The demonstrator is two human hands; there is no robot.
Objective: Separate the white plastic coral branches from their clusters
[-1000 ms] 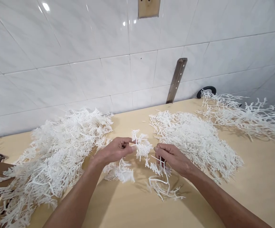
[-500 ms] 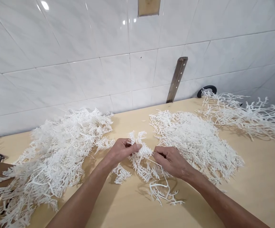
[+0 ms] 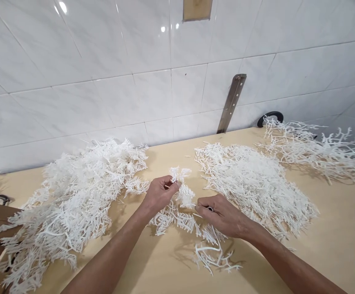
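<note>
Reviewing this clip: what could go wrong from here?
The thin white sprig, pinched in the left hand with the right hand at its lower end, might bend or snap if pulled hard.

The loose pieces below could snag on it, since their branching tips crowd the hands.

Those pieces might also get mixed into the left pile, which lies close by.

Legible markings: none observed.
No text, label, brand, number or sign can be read on any item in view.
</note>
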